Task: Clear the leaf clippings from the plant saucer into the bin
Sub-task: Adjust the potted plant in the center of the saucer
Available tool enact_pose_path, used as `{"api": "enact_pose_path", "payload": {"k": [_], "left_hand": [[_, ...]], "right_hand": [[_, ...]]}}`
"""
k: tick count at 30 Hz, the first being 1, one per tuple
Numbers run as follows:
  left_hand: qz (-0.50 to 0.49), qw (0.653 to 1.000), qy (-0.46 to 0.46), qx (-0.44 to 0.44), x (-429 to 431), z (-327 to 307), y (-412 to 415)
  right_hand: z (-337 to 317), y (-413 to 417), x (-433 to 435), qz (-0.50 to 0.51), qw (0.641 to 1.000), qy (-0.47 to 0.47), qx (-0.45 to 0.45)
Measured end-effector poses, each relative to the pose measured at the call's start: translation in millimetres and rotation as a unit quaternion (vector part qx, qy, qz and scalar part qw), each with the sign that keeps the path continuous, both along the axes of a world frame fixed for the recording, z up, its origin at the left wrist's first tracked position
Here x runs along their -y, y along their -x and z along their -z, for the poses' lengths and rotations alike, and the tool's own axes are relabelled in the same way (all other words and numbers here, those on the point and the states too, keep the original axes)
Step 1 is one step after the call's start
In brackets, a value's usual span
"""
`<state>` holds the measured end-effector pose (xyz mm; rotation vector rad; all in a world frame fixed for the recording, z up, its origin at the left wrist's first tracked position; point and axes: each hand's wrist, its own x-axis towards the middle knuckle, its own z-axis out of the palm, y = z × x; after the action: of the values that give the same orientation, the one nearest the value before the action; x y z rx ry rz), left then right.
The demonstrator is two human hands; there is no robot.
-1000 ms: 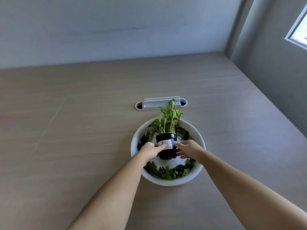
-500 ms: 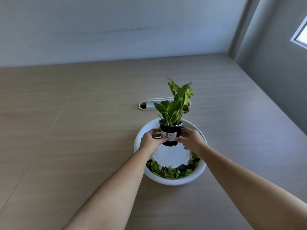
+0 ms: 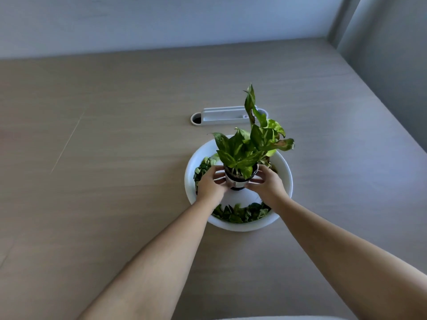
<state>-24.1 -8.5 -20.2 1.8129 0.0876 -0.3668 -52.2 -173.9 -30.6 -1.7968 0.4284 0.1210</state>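
On the pale wooden tabletop (image 3: 92, 181), my left hand (image 3: 211, 187) and right hand (image 3: 269, 184) clasp the small black potted plant (image 3: 240, 179) between them, above the round white saucer (image 3: 285, 172) ringed with green leaf clippings (image 3: 240, 214).

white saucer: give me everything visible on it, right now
The white saucer is a round, shallow dish with a raised rim, smooth and plastic-looking. It sits flat on the wooden table, in front of a grey cable grommet. Leaf clippings lie in a ring along its inner wall, thickest at the near and left sides; the centre floor is bare white. The potted plant is held above that centre by the left hand and right hand, whose forearms cross the near rim.
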Motion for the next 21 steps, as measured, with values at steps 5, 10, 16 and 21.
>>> {"api": "enact_pose_path", "payload": {"k": [5, 10, 16, 21], "left_hand": [[0.002, 1.0, -0.009, 0.01, -2.3, 3.1, 3.4], [0.004, 0.999, -0.031, 0.018, -2.3, 5.7, 3.5], [0.006, 0.993, -0.119, -0.01, -5.8, 2.7, 1.7], [0.183, 0.903, -0.385, 0.061, -18.5, -3.6, 9.1]], "right_hand": [[2.4, 3.2, -1.6, -0.003, 1.0, 0.008, 0.009], [3.6, 3.7, -1.7, -0.012, 1.0, 0.027, 0.008], [-0.2, 4.6, 4.1, 0.01, 0.997, 0.077, -0.021], [-13.3, 11.5, 17.6, -0.087, 0.958, 0.269, -0.055]]}}
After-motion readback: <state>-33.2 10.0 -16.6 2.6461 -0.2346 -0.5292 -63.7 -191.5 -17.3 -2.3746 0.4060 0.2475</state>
